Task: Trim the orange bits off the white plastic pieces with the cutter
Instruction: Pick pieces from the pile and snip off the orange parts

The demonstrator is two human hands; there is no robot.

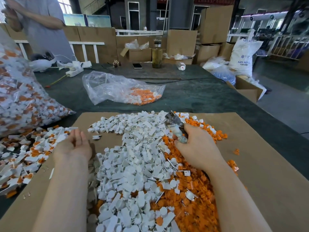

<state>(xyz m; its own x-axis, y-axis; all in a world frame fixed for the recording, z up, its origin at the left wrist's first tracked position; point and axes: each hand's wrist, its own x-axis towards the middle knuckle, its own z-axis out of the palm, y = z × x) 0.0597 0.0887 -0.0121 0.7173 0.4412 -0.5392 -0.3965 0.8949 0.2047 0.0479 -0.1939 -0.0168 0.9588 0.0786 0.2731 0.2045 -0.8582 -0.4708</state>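
Observation:
My right hand (197, 146) grips the cutter (176, 127) by its handles, with the metal jaws pointing up and away over the piles. My left hand (75, 144) hovers palm up, fingers relaxed and holding nothing, beside a heap of untrimmed white-and-orange pieces (28, 153) at the left. A large pile of trimmed white pieces (133, 164) fills the middle of the cardboard sheet (260, 164). Cut-off orange bits (189, 190) lie heaped to the right of the white pile, under my right forearm.
A big clear bag of untrimmed pieces (18, 97) leans at the left. A smaller clear bag (122, 88) lies on the dark green table (192, 96). A phone (137, 65), a glass bottle (156, 56) and a power strip (74, 71) sit at the far edge. Another person (41, 22) stands at back left.

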